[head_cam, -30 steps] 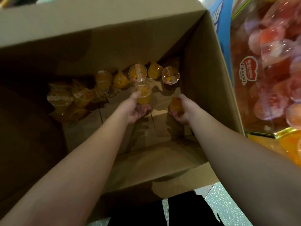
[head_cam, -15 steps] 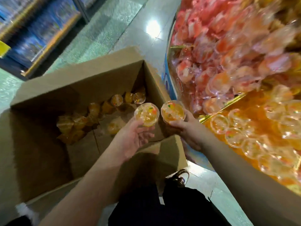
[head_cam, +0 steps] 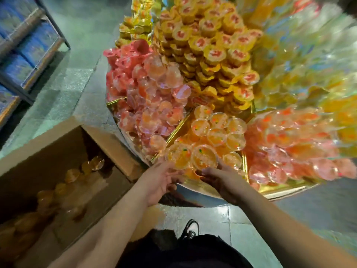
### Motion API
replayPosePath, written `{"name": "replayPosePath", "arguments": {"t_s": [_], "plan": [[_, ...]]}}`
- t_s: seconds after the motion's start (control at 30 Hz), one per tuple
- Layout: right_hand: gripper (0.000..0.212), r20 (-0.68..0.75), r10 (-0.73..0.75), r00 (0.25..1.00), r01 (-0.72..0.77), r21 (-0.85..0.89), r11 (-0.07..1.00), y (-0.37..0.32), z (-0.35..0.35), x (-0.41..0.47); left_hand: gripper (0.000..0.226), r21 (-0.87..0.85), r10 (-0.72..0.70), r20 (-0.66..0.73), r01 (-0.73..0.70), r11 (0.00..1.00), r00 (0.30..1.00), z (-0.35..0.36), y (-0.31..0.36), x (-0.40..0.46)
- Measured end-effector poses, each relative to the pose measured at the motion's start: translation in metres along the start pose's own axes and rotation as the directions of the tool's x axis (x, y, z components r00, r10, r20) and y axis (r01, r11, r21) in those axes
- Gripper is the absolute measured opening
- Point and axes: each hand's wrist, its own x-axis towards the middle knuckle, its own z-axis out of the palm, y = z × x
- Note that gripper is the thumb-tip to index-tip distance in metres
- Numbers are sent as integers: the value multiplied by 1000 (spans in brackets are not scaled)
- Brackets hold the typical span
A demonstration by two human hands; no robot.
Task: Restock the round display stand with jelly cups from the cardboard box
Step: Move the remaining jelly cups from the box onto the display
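My left hand [head_cam: 158, 180] holds an orange jelly cup [head_cam: 178, 158] at the near rim of the round display stand [head_cam: 195, 192]. Right beside it, my right hand [head_cam: 220, 177] holds a second orange jelly cup [head_cam: 204, 157]. Both cups hang over the orange section, where several clear-lidded orange cups [head_cam: 218, 128] lie. The open cardboard box [head_cam: 63, 144] stands on the floor at lower left, with several more orange cups [head_cam: 83, 169] along its bottom.
Pink cups [head_cam: 146, 97] fill the section to the left, yellow cups with red labels [head_cam: 212, 45] are stacked behind, and more pink-orange cups [head_cam: 299, 142] lie at right. A blue-stocked shelf [head_cam: 25, 47] stands at far left. My shoe [head_cam: 190, 229] is on the tiled floor.
Both hands lifted a jelly cup each out of the box and carried them right and up to the stand's orange section. The view swung from the box to the stand.
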Motion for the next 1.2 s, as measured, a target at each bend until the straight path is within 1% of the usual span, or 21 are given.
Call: {"name": "replayPosePath", "arguments": {"t_s": [0.1,0.13,0.2,0.3,0.4,0.47,0.6,0.67,0.73,0.8,0.9,1.0,1.13,1.2], "plan": [[34,-116,-5,993,21,139,990,6,-36,-16,51,78,-34,43,31,997,998,33,-11,26],[31,-155,-4,988,31,171,985,10,-47,-20,55,105,-41,60,35,994,997,43,-13,32],[35,-218,-20,976,61,185,981,17,-66,-24,56,188,-61,88,43,981,994,63,-18,46],[32,-296,-32,955,96,204,974,22,-87,-25,55,300,-82,89,52,953,993,82,-23,67],[30,-352,6,936,87,247,965,23,-102,-19,44,341,-98,81,64,938,992,93,-24,82],[31,-363,27,931,66,240,969,23,-107,-12,37,353,-111,64,82,932,992,98,-23,88],[46,-375,33,927,32,166,986,19,-112,4,34,373,-127,54,98,923,990,100,-24,104],[48,-387,25,922,38,154,987,18,-114,11,33,382,-132,48,104,918,990,101,-25,107],[47,-394,29,919,25,132,991,18,-117,17,21,371,-139,53,110,922,989,103,-25,109],[44,-404,31,914,18,117,993,19,-121,22,15,366,-144,50,116,923,988,105,-25,110],[41,-412,36,910,11,112,994,21,-124,28,17,368,-136,33,115,923,990,104,-28,115],[43,-422,40,906,-2,89,996,22,-124,33,19,357,-121,23,105,928,992,103,-30,118],[46,-422,41,906,-13,70,997,21,-125,36,45,383,-88,-13,86,920,996,103,-33,122],[47,-424,38,905,-12,63,998,19,-125,37,51,403,-80,-14,79,912,997,103,-33,123]]}}
